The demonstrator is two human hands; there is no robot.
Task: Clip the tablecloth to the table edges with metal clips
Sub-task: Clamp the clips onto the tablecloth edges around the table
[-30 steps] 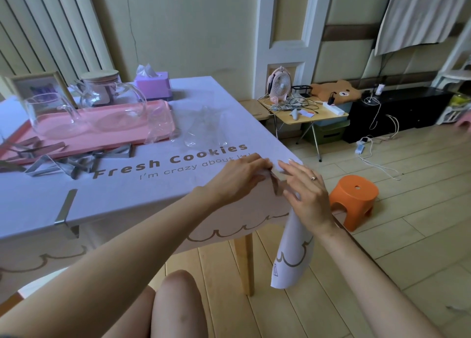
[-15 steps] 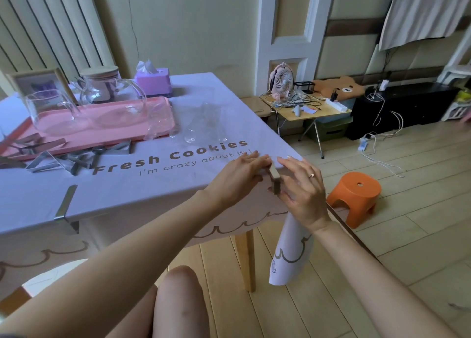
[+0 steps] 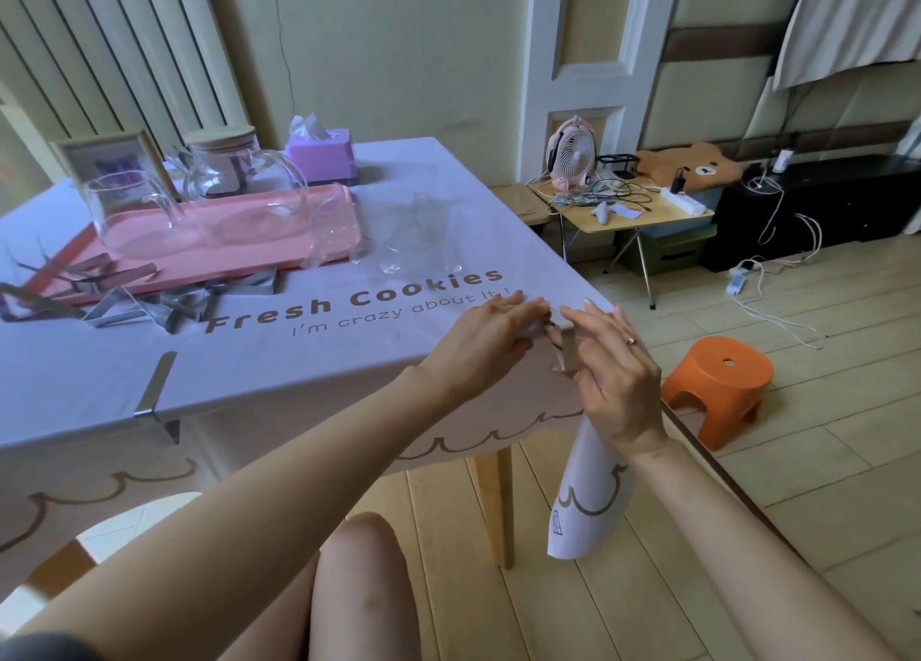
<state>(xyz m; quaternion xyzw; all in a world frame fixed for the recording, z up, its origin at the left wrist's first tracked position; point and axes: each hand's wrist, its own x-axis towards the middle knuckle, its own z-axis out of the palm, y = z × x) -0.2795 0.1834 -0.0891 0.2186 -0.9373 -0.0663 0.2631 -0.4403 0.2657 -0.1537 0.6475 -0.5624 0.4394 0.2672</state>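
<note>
Two hands work at the near right corner of the surface point(image 3: 548, 261), which is draped in one lilac tablecloth point(image 3: 299, 361) printed with "Fresh Cookies". The left hand point(image 3: 483, 341) has its grip closed on a fold of the cloth at the corner, thumb below and fingers curled over the top. The right hand point(image 3: 618, 381), one ring on it, has its grip clamped on one metal clip point(image 3: 568, 354), which stands upright against the edge just beside the left fingertips. One fitted clip point(image 3: 154, 391) already bites the near edge, well to the left. A heap of loose clips point(image 3: 164, 301) lies in front of one pink tray point(image 3: 329, 212), too tangled to count. On the tray stand two glass jugs point(image 3: 134, 212); behind it are one lidded jar point(image 3: 219, 162), one purple tissue box point(image 3: 324, 157) and one picture frame point(image 3: 109, 157). One orange stool point(image 3: 717, 386) sits on the floor.
</note>
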